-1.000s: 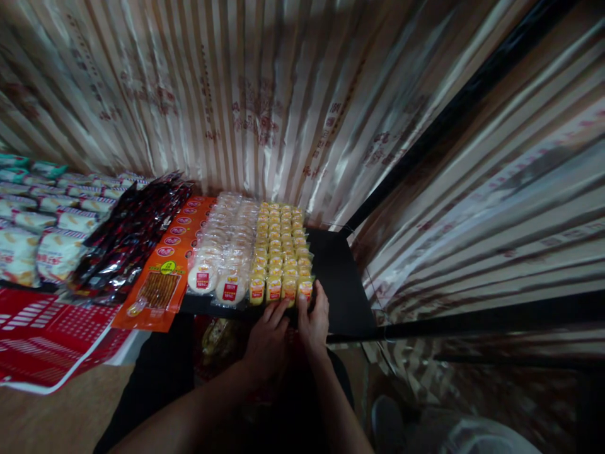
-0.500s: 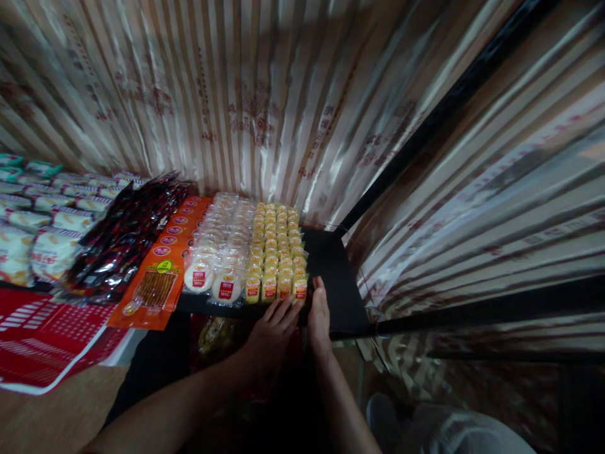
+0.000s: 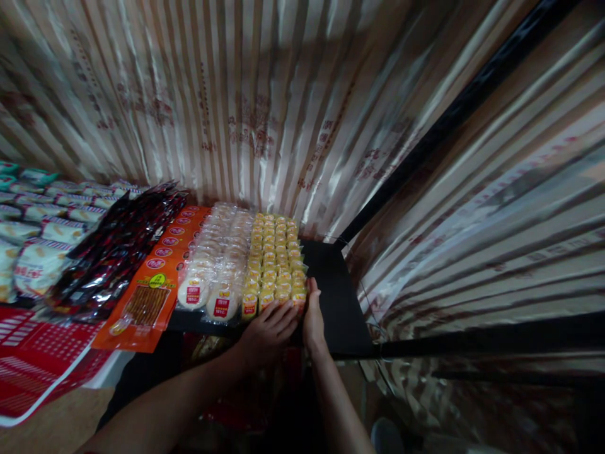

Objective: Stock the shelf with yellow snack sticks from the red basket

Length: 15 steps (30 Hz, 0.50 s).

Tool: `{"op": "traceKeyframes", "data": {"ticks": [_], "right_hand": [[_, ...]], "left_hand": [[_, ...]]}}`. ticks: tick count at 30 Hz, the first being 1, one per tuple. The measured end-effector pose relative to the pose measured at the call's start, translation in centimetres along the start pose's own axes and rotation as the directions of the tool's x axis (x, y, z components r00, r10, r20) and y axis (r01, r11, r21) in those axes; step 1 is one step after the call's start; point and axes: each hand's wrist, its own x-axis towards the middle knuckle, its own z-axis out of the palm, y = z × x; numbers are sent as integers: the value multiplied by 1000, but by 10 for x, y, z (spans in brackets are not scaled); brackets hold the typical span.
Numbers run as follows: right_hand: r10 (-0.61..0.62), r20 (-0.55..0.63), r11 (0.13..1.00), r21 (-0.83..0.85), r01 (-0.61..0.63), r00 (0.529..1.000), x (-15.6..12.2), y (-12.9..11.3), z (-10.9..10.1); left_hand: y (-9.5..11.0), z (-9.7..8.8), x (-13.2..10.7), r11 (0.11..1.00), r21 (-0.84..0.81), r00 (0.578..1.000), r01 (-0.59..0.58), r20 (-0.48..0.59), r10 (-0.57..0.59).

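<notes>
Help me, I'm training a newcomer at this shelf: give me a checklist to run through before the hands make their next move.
1. Left hand at the front of the yellow packs: ok, its fingers are at the front packs.
2. Right hand along their right side: ok, it stands edge-on there.
3. Right palm pressing on the packs: cannot tell, contact is hidden.
4. Front labels uncovered: not ok, the left fingers hide part of them.
5. White round packs in their place: ok, two columns left of the yellow ones.
6. Orange packet within the shelf edge: not ok, its near end overhangs.
</notes>
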Motion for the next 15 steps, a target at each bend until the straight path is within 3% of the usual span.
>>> {"op": "traceKeyframes", "data": {"ticks": [3, 6, 15], "right_hand": [[-44, -9, 998, 33, 44, 999, 15, -4, -2], [-16, 32, 998, 57, 14, 999, 25, -8, 7], [7, 45, 995, 100, -12, 999, 31, -16, 20]], "left_hand": [[-2, -1, 0, 999, 26, 1000, -20, 21, 20], [-2, -2, 2, 998, 53, 999, -21, 33, 19], [-1, -4, 4, 998, 68, 999, 11, 46, -14]]}}
